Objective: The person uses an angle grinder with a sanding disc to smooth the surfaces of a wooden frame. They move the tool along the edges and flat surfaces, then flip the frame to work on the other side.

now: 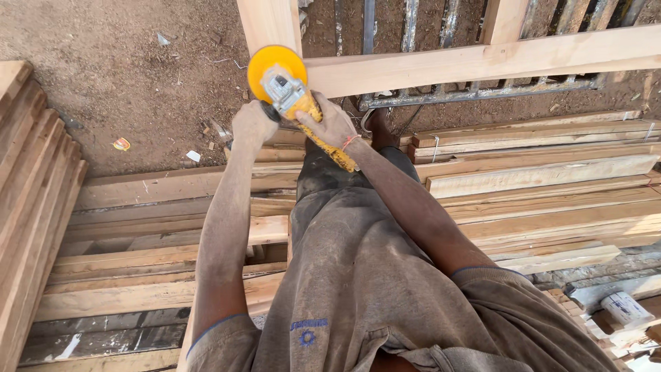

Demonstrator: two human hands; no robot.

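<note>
I had both hands on the yellow angle grinder [297,103] — my right hand [332,122] closed round its body, my left hand [252,122] gripping the side handle — its disc held to the wooden frame [441,63] at the far corner joint. Sanding looked under way; the next pass called for a steady, level grip.

Outdoor carpentry yard, stacked sawn planks [537,172], bare dirt ground [124,83], unfinished timber frame [475,62]

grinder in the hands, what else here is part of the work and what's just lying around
In use:
- yellow angle grinder
- right hand on its body
- left hand at its side
- wooden frame under the disc

Lying about:
- stacked planks
- leaning boards
- paper scraps on the dirt
- white can
</note>
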